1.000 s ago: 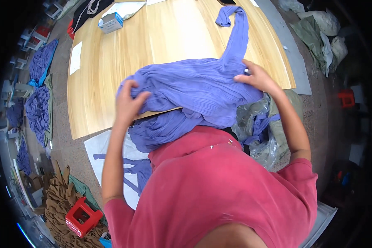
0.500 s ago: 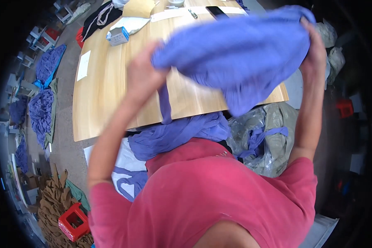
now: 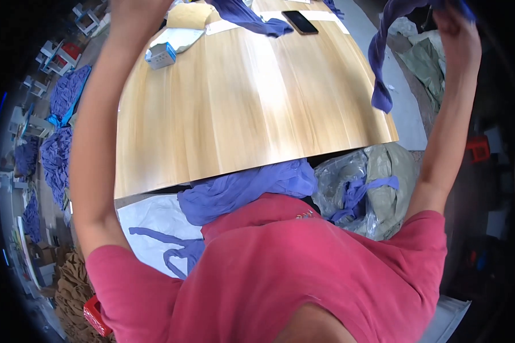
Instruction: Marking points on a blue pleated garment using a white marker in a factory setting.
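Both my arms are raised and spread wide over the wooden table [image 3: 240, 114]. At the upper right, my right hand [image 3: 459, 37] is closed on a purple-blue cloth piece, whose twisted strip [image 3: 380, 68] hangs down over the table's right edge. Another purple strip [image 3: 252, 18] dangles at the top, left of a phone; most of this cloth lies beyond the upper edge of the view. My left hand [image 3: 137, 14] is cut off by that edge, so its fingers are hidden. More purple cloth [image 3: 252, 186] lies bunched between my body and the table.
On the table are a black phone [image 3: 300, 22], a small blue-and-white box [image 3: 161, 56] and yellowish paper [image 3: 187, 16]. A clear plastic bag [image 3: 340, 171] with purple cloth sits at the right front. Purple heaps [image 3: 68, 94] and brown cloth [image 3: 71, 286] lie on the left floor.
My hands have moved up and farther apart. The cloth, spread between them before, has gone up mostly out of view, leaving only hanging strips.
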